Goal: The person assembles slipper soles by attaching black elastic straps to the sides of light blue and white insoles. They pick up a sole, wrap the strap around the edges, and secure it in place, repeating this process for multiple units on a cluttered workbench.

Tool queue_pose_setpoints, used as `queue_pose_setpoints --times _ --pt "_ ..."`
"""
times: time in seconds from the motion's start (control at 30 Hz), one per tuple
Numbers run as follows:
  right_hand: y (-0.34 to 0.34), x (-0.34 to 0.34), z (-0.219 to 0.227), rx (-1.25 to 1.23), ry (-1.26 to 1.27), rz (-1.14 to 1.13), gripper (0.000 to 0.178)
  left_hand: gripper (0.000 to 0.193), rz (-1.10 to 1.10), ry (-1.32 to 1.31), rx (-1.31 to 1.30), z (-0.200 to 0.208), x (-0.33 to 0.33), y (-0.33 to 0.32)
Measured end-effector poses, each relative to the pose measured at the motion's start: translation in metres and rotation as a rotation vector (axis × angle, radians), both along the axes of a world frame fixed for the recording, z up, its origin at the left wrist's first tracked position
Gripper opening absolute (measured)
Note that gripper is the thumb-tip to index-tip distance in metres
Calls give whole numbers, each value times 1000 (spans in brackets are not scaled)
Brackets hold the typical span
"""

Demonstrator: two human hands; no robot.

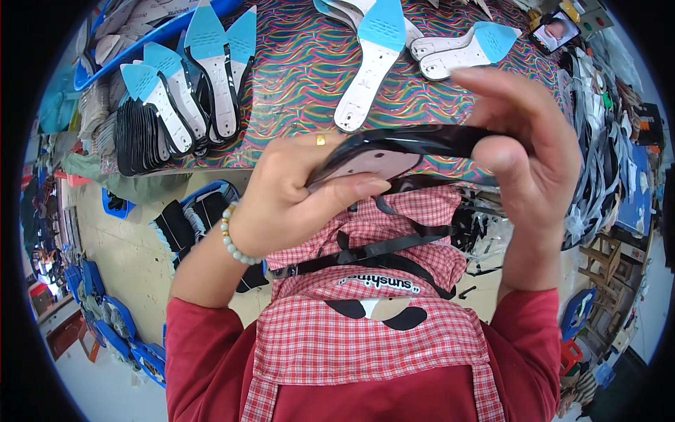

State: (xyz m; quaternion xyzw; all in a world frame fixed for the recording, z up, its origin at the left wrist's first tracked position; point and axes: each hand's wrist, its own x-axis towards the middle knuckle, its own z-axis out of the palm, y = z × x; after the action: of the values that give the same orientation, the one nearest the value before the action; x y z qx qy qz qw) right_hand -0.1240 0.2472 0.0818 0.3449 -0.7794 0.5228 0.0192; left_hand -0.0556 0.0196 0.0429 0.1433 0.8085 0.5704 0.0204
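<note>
Just above the checked apron (373, 344), the left hand (285, 193) pinched a pale, black-edged insole (383, 164); whether the right hand (538, 158) pinched it too, I couldn't tell. Slack left-hand pressure could let it twist free. Beyond, blue-tipped insoles (367, 84) rested on the table (295, 91).

One left hand (281, 186) and one right hand (540, 144) are showing, with one black-edged insole (380, 163) being held, while one beaded bracelet (239, 246), one ring (320, 140) and one checked apron (373, 337) are being worn. Four blue toe ends (206, 35) are showing in the left-hand pile (133, 133), whose black edges are overlapping too closely for a count. At least two insoles (457, 60) are lying at the table's right, and one lit screen (555, 32) is standing there.
</note>
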Motion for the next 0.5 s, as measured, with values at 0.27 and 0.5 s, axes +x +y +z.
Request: queue_pose_setpoints --times 0.27,0.5 --pt "-44 49 -85 -430 -100 -237 11 39 297 -155 683 -12 11 27" --pt "-59 33 -81 -297 -5 -100 12 34 374 -52 686 -29 -5 29"
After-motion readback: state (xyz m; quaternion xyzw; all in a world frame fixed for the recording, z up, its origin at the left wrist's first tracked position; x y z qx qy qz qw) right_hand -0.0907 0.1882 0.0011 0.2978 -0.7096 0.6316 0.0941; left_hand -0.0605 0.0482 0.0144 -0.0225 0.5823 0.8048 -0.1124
